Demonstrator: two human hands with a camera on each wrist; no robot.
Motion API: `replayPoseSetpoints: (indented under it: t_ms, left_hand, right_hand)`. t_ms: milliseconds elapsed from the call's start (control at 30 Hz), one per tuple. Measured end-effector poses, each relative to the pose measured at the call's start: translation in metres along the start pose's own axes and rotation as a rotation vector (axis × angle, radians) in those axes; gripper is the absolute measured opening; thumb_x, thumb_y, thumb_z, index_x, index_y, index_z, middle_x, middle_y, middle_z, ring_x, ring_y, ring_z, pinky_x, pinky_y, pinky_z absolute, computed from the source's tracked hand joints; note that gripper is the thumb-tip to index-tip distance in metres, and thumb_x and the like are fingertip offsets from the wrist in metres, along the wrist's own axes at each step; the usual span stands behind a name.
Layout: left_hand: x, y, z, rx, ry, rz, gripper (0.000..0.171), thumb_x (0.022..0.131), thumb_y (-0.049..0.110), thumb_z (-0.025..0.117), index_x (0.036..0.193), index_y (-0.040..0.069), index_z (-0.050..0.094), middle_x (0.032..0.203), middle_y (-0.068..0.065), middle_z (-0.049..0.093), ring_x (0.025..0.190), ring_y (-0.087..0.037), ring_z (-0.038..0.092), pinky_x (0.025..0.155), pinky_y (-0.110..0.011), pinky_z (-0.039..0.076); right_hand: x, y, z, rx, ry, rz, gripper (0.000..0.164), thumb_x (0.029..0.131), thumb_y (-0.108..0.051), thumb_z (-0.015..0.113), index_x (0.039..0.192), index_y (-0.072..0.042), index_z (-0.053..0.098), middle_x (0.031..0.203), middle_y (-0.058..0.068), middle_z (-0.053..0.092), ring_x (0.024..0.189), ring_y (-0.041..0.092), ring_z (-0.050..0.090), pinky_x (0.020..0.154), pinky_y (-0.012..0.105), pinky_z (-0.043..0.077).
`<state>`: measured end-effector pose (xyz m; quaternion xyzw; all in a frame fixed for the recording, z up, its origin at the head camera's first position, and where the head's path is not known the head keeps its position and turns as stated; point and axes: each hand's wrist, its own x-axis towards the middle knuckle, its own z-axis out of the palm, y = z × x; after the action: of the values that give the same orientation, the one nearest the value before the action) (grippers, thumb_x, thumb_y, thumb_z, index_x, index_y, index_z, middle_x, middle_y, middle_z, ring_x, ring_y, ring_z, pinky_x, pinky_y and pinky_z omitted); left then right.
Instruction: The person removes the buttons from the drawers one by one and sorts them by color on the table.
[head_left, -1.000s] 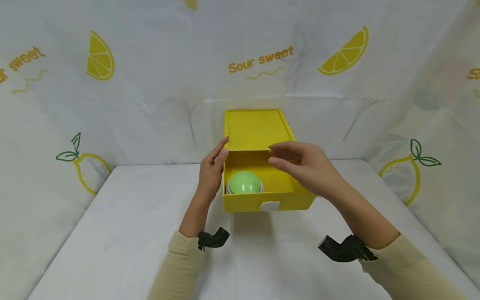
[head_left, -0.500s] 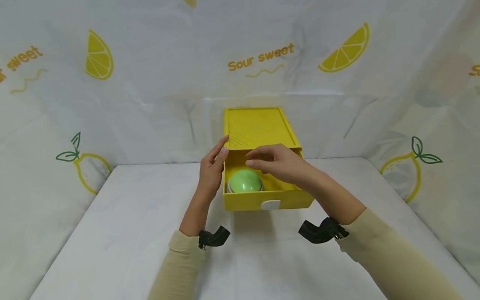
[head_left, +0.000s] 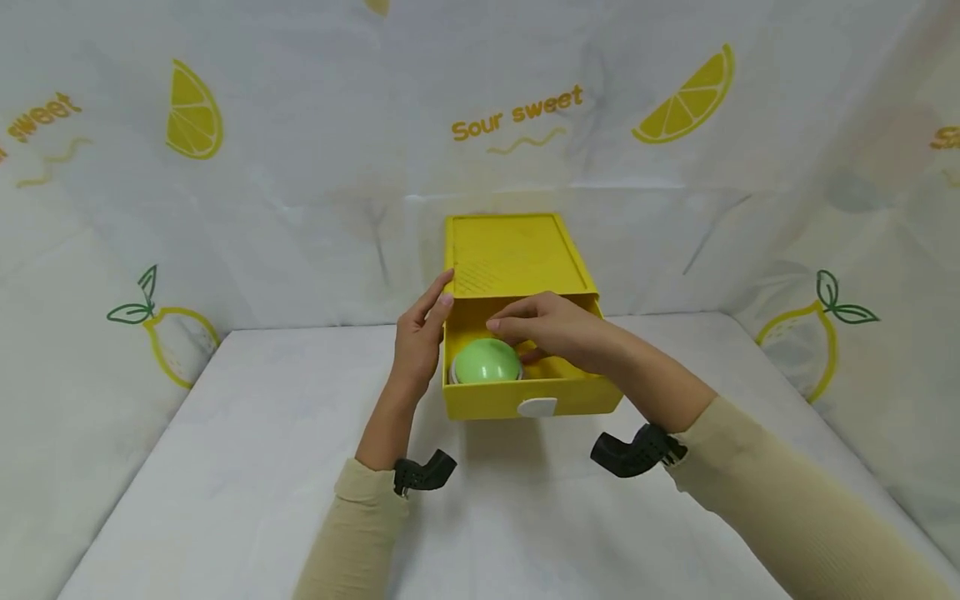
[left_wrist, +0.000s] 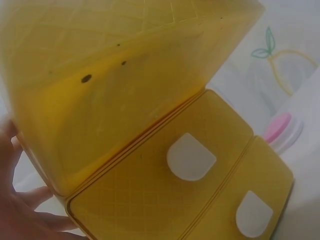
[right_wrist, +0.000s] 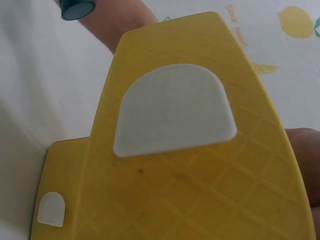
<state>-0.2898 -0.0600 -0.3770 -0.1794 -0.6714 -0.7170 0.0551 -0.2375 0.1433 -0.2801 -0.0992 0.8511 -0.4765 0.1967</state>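
A yellow drawer cabinet [head_left: 517, 250] has its top drawer [head_left: 570, 398] pulled out, with a white tab handle [right_wrist: 175, 110] on the front. Inside, at the left, sits a small round container with a domed green lid [head_left: 486, 360] and a pale rim. My left hand [head_left: 418, 342] rests along the cabinet's left side; its fingers [left_wrist: 37, 197] lie against the wall. Reaching into the drawer from the right, my right hand [head_left: 566, 329] has its fingers spread behind and to the right of the green lid. Whether they touch it is unclear.
Two lower drawer fronts show below the opened drawer, each with a white tab [left_wrist: 191, 157]. A round thing with a pink top and white body [left_wrist: 282, 129] stands beside the cabinet. Lemon-printed sheeting [head_left: 315, 158] hangs behind the white tabletop [head_left: 300, 417].
My right hand has moved left and down into the drawer, to the green-lidded container. The left hand keeps its place on the cabinet's side. The drawer stays pulled out.
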Motion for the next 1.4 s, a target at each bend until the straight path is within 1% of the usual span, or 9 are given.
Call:
replayPoseSetpoints:
  t_ms: [133, 267, 467, 600, 733, 833, 900, 1133, 1400]
  left_hand:
    - [-0.001, 0.000, -0.002, -0.009, 0.005, 0.003, 0.042, 0.107, 0.036, 0.050, 0.148, 0.032, 0.053, 0.158, 0.011, 0.045, 0.147, -0.015, 0.042, 0.118, -0.048, 0.040]
    - [-0.002, 0.001, -0.002, -0.010, 0.006, 0.001, 0.042, 0.107, 0.034, 0.050, 0.149, 0.031, 0.052, 0.158, 0.009, 0.046, 0.146, -0.015, 0.043, 0.118, -0.047, 0.040]
    - [0.002, 0.001, 0.003, -0.002, -0.007, 0.007, 0.042, 0.107, 0.037, 0.049, 0.149, 0.033, 0.052, 0.158, 0.011, 0.044, 0.147, -0.015, 0.042, 0.118, -0.048, 0.041]
    - [0.003, 0.000, 0.004, 0.018, -0.009, 0.008, 0.041, 0.107, 0.038, 0.049, 0.148, 0.036, 0.052, 0.158, 0.011, 0.045, 0.146, -0.015, 0.043, 0.116, -0.049, 0.042]
    - [0.002, 0.000, 0.002, 0.014, 0.001, 0.006, 0.041, 0.107, 0.037, 0.049, 0.148, 0.034, 0.053, 0.157, 0.011, 0.047, 0.145, -0.016, 0.045, 0.116, -0.049, 0.042]
    - [0.002, 0.000, 0.001, 0.007, 0.005, 0.006, 0.041, 0.107, 0.037, 0.050, 0.148, 0.033, 0.053, 0.156, 0.010, 0.047, 0.144, -0.015, 0.045, 0.117, -0.048, 0.042]
    - [0.002, 0.001, 0.001, 0.006, 0.009, 0.006, 0.041, 0.107, 0.038, 0.051, 0.147, 0.033, 0.054, 0.156, 0.011, 0.048, 0.144, -0.014, 0.045, 0.117, -0.047, 0.042]
    - [0.001, 0.001, 0.000, 0.040, 0.010, 0.007, 0.041, 0.107, 0.039, 0.049, 0.147, 0.037, 0.053, 0.156, 0.013, 0.047, 0.145, -0.014, 0.044, 0.116, -0.049, 0.041]
    - [0.002, 0.000, 0.001, -0.016, 0.016, 0.007, 0.042, 0.107, 0.035, 0.051, 0.148, 0.031, 0.053, 0.156, 0.010, 0.047, 0.143, -0.014, 0.047, 0.116, -0.045, 0.043]
  right_hand:
    - [0.003, -0.001, 0.000, 0.070, 0.015, 0.029, 0.045, 0.101, -0.031, 0.061, 0.133, 0.001, 0.064, 0.137, 0.013, 0.059, 0.128, 0.029, 0.056, 0.104, 0.045, 0.054]
    - [0.003, 0.000, 0.000, 0.061, 0.026, 0.007, 0.038, 0.100, -0.029, 0.065, 0.123, 0.000, 0.071, 0.129, 0.013, 0.063, 0.123, 0.026, 0.057, 0.103, 0.043, 0.055]
    - [0.000, 0.001, -0.001, 0.002, 0.012, -0.013, 0.041, 0.099, -0.033, 0.065, 0.130, -0.005, 0.067, 0.132, 0.011, 0.064, 0.117, 0.025, 0.062, 0.103, 0.040, 0.055]
    - [-0.001, 0.000, 0.001, -0.022, -0.034, -0.030, 0.043, 0.097, -0.032, 0.068, 0.132, -0.008, 0.065, 0.133, 0.009, 0.064, 0.110, 0.023, 0.061, 0.088, 0.034, 0.058]
    - [0.000, -0.001, 0.004, -0.065, -0.069, -0.054, 0.047, 0.091, -0.032, 0.076, 0.132, -0.012, 0.065, 0.128, 0.005, 0.065, 0.086, 0.021, 0.061, 0.072, 0.030, 0.056]
    - [-0.001, -0.002, 0.007, -0.113, -0.059, -0.081, 0.049, 0.088, -0.031, 0.080, 0.131, -0.014, 0.065, 0.125, 0.003, 0.067, 0.073, 0.021, 0.060, 0.068, 0.030, 0.055]
    - [-0.001, -0.004, 0.009, -0.146, -0.037, -0.101, 0.049, 0.087, -0.031, 0.081, 0.131, -0.014, 0.066, 0.124, 0.003, 0.068, 0.075, 0.022, 0.062, 0.069, 0.032, 0.056]
    - [-0.004, -0.008, 0.011, -0.219, 0.104, -0.176, 0.046, 0.085, -0.030, 0.082, 0.127, -0.014, 0.070, 0.122, 0.000, 0.072, 0.111, 0.019, 0.061, 0.092, 0.032, 0.054]
    - [-0.020, -0.008, -0.008, -0.065, 0.179, -0.175, 0.044, 0.087, -0.031, 0.080, 0.127, -0.017, 0.069, 0.127, 0.004, 0.068, 0.106, 0.022, 0.064, 0.082, 0.031, 0.058]
